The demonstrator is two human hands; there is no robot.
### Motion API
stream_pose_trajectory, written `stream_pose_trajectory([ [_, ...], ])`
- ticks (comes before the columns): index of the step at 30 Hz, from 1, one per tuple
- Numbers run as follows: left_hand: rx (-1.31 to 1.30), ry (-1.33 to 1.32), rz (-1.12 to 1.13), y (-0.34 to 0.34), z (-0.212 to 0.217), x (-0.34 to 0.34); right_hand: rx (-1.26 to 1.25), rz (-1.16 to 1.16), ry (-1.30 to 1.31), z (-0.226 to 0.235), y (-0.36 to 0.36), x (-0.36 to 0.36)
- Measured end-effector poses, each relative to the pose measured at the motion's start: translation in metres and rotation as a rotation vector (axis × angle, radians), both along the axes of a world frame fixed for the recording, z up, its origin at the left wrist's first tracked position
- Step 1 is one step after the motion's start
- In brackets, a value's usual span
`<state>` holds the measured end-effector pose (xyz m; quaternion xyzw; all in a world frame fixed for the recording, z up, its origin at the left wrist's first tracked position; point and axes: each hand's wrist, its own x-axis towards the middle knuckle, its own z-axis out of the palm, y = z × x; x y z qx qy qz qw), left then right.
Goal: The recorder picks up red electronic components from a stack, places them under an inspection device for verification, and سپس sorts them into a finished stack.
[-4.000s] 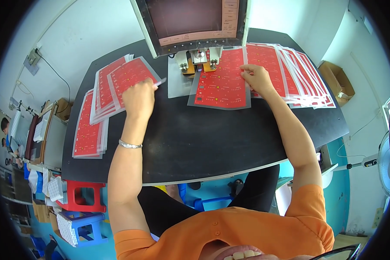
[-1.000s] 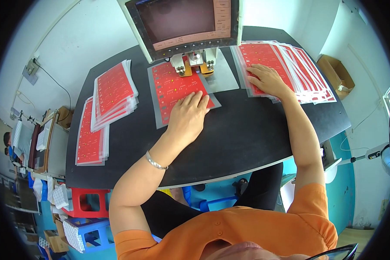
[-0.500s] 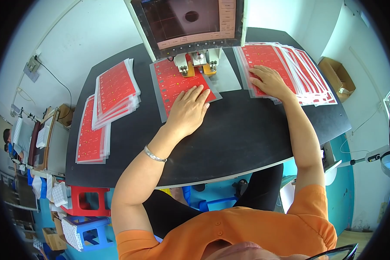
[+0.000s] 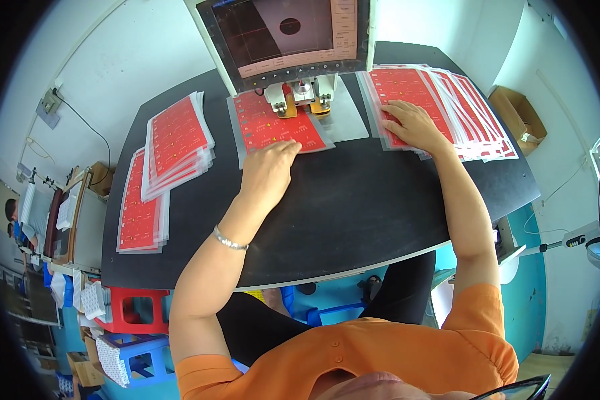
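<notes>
A red printed sheet with clear margins [image 4: 273, 128] lies under the head of a small machine [image 4: 303, 97] at the table's middle. My left hand [image 4: 268, 172] is at its near edge, the fingers drawn together and closed on that edge; the thumb is hidden. My right hand [image 4: 412, 125] rests on a fanned pile of similar red sheets [image 4: 407, 87] at the right, with its fingers stretched out and nothing gripped. Above the machine head a screen [image 4: 287, 33] displays a dark round spot in a magnified picture.
Two overlapping stacks of red sheets, an upper one [image 4: 179, 133] and a lower one [image 4: 139, 213], lie at the left of the black table [image 4: 340, 220]. A cardboard box [image 4: 517, 120] stands beyond the right edge. Red [image 4: 139, 307] and blue [image 4: 137, 357] stools are on the floor at left.
My left hand has slid left toward the sheet's near edge, its fingers coming together. The sheet has shifted away from me and slightly left. The spot on the screen moved; my right hand stays put.
</notes>
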<state>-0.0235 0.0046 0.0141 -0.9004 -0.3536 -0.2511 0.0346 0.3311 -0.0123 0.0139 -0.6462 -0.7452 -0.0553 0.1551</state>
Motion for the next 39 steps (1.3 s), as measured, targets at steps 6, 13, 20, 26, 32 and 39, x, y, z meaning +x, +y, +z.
stream_pose_trajectory([
  [6, 0.154, 0.038, 0.113, 0.042, -0.018, 0.001, 0.023, 0.007, 0.002, -0.003, 0.002, -0.001],
  [13, 0.077, 0.102, 0.172, 0.045, -0.019, 0.003, 0.042, 0.008, 0.003, -0.003, 0.000, 0.001],
  [20, 0.102, 0.060, 0.152, 0.049, -0.023, -0.006, 0.089, 0.084, 0.030, -0.003, 0.005, -0.003],
  [26, 0.208, -0.016, 0.205, 0.056, -0.031, -0.003, 0.187, 0.217, 0.369, 0.004, 0.002, -0.023],
  [32, 0.212, -0.022, 0.174, 0.047, -0.019, -0.008, -0.365, 0.076, 1.094, 0.030, -0.019, -0.079],
  [39, 0.043, -0.111, -0.348, -0.037, -0.001, 0.009, -0.460, 0.020, 1.269, 0.017, -0.015, -0.081],
])
